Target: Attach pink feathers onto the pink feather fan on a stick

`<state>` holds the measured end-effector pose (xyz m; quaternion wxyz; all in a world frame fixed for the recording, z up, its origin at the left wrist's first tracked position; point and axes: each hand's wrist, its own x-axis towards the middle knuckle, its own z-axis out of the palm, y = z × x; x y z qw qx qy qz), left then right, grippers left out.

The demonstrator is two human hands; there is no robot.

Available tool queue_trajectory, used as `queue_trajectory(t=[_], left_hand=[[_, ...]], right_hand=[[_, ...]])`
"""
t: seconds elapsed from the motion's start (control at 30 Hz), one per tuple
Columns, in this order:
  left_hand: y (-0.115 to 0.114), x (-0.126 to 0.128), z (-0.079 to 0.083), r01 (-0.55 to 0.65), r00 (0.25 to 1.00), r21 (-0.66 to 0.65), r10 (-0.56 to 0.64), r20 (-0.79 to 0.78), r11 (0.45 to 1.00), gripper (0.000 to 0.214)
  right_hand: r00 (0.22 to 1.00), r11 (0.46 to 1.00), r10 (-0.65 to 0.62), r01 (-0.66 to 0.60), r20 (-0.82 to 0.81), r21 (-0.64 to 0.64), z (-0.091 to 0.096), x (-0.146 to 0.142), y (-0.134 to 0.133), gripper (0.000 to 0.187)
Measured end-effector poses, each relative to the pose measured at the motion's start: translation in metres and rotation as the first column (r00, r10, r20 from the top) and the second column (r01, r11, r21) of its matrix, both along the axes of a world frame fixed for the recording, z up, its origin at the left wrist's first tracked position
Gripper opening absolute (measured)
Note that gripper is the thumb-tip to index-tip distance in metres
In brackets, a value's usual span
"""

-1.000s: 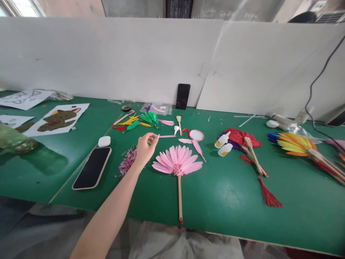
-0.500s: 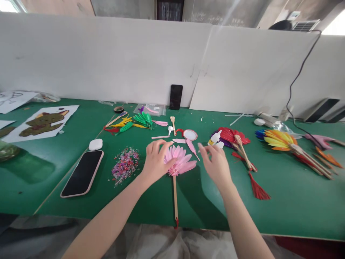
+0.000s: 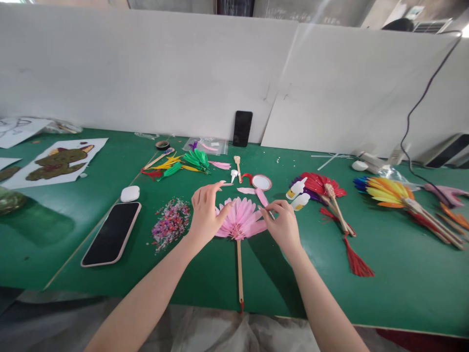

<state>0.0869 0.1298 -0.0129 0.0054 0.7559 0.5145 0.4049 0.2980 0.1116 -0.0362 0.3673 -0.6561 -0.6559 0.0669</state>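
Head camera view, left to right: a phone [image 3: 112, 235] lies aslant on the green worktop [image 3: 330, 293], with a scatter of coloured bits [image 3: 170, 224] beside it. Next comes the left hand [image 3: 205, 212], loosely open with its thumb spread from the curled fingers; it appears to hold nothing. Its thumb reaches over the left edge of the pink feather fan [image 3: 242, 220], though whether it touches cannot be told. The fan lies between the hands, feathers spread away from the person, its long handle [image 3: 239, 271] running almost straight toward them. Just beyond the fan's right side is a loose pink feather [image 3: 261, 197], its long axis slanting down rightward, quill end toward the right hand [image 3: 283, 225], clearly the nearer one. That hand's thumb and fingers are drawn nearly together at the quill; whether they grip it is unclear. Further right stand glue bottles [image 3: 296, 188], touching or near a red feather fan [image 3: 322, 185].
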Motion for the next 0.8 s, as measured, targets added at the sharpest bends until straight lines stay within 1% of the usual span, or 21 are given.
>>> queue_trajectory(t=[0.13,0.27,0.57,0.7,0.8], left_hand=[[0.000,0.002,-0.003,-0.006,0.999,-0.037,0.005,-0.033,0.999,0.039],[0.000,0.004,-0.008,0.004,0.998,-0.060,-0.008,-0.066,0.998,0.037],[0.005,0.002,-0.012,-0.012,0.998,-0.078,0.008,-0.059,0.997,0.029],[0.008,-0.001,-0.013,-0.054,0.997,-0.075,0.050,-0.051,0.996,0.025],[0.016,-0.008,-0.016,-0.143,0.990,-0.067,0.142,-0.014,0.988,0.022]], right_hand=[[1.000,1.000,-0.003,0.003,0.031,-0.029,-0.003,0.003,-0.001,0.028],[0.999,0.997,-0.010,0.014,0.046,-0.078,-0.010,0.006,-0.001,0.026],[0.998,0.991,-0.030,0.036,0.047,-0.127,-0.013,0.008,0.000,0.026],[0.999,0.993,-0.033,0.034,0.013,-0.117,-0.010,0.007,-0.001,0.022],[0.998,0.998,-0.049,0.046,-0.051,-0.044,-0.006,0.006,-0.003,0.028]])
